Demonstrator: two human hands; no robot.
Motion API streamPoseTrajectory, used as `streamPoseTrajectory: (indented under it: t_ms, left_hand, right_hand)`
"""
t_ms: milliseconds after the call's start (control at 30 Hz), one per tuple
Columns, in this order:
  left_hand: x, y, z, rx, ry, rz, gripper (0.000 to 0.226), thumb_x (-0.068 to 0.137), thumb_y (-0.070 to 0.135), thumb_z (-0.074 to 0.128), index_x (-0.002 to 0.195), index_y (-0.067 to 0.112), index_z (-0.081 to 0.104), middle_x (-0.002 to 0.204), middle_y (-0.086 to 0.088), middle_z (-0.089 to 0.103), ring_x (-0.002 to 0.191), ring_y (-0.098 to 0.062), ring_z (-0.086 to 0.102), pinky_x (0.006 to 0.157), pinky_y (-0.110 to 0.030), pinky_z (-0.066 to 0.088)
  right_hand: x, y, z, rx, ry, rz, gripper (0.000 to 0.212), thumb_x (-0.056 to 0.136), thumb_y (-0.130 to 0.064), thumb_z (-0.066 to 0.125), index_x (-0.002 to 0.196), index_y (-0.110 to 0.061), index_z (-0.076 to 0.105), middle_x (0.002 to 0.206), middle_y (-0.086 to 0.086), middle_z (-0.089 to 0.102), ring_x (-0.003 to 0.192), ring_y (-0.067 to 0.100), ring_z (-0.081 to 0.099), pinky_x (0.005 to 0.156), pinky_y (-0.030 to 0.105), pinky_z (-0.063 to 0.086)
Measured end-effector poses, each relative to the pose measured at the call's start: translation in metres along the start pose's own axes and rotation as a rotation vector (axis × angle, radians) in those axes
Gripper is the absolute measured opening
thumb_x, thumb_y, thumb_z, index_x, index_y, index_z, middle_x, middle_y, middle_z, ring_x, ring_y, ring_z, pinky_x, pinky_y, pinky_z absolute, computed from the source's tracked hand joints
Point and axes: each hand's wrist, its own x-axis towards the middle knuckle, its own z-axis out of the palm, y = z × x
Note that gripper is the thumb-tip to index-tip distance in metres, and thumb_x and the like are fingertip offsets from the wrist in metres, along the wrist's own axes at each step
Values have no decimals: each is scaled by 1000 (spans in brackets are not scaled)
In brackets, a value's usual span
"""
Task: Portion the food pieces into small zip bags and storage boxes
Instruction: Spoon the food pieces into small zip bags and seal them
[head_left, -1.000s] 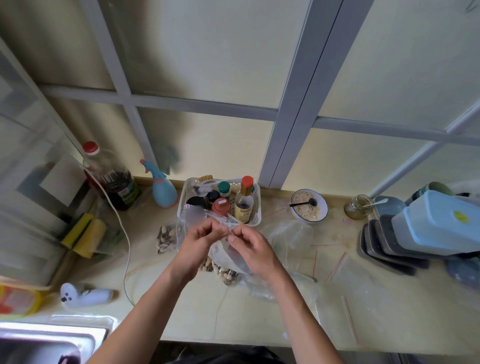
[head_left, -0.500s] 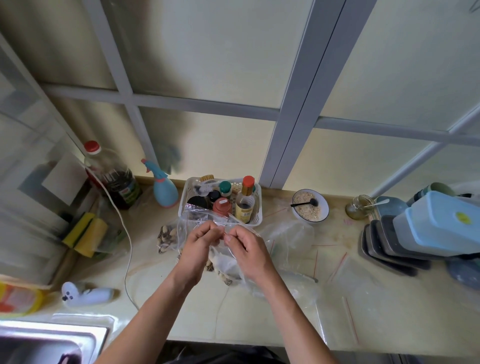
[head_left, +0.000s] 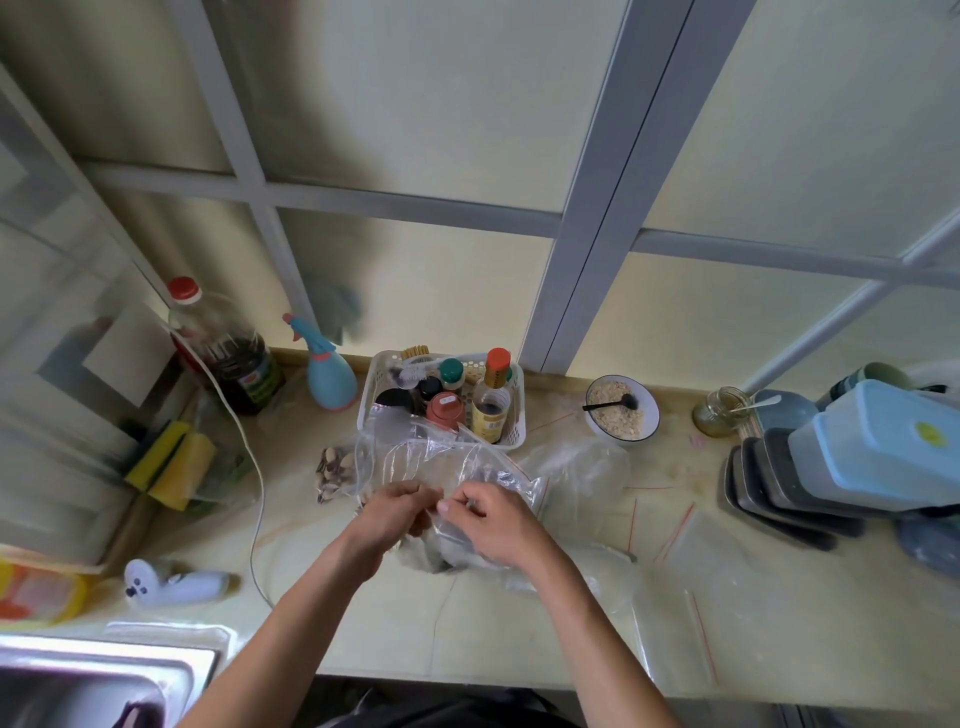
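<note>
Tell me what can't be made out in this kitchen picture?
All in the head view:
- Fingertips of the left hand and right hand: curled into the clear bag, so the exact grip is hidden.
- Food pieces: too small and behind plastic to identify.
- Sink: cut off by the bottom-left edge.
- Bottle label: too small to read.

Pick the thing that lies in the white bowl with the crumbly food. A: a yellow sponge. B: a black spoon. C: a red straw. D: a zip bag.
B: a black spoon rests in the white bowl, its head in the crumbly food and its handle over the left rim.
</note>
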Motion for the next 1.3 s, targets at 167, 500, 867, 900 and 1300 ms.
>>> streamPoseTrajectory:
  t_ms: [167,500,867,900,1300]
  left_hand:
    - [9,-9,-9,75,129,-51,22,95,23,62,86,5,71,73,-3,63,68,-15,54,61,-24,42]
    - [25,-26,-18,69,244,-125,15,88,8,64,103,11,66,86,-7,66,72,-20,54,62,-27,43]
    - [54,-15,-24,62,234,-86,12,95,10,64,90,1,69,76,-11,69,67,-19,63,53,-26,44]
    - [57,-13,-27,37,242,-101,12,97,8,61,93,-1,67,78,-13,69,66,-20,62,51,-24,44]
    - [84,-8,-49,-70,324,-173,20,105,13,41,108,0,56,95,-20,70,74,-28,67,62,-32,49]
  right_hand:
    - [9,24,12,1,67,109,2,96,-26,67,95,-25,66,88,-1,75,70,8,65,67,24,49]
    - [31,38,21,-52,402,194,14,96,-9,57,102,-16,67,103,-1,68,97,18,65,86,31,54]
    - [84,10,20,155,239,221,20,100,-20,59,119,-24,65,115,-9,67,109,12,63,97,31,55]
    - [89,8,21,174,241,244,23,101,-20,58,123,-24,63,116,-8,66,110,13,63,96,32,55]
    - [120,-4,26,178,183,253,4,96,-24,69,100,-25,69,97,-9,72,85,10,71,72,25,58]
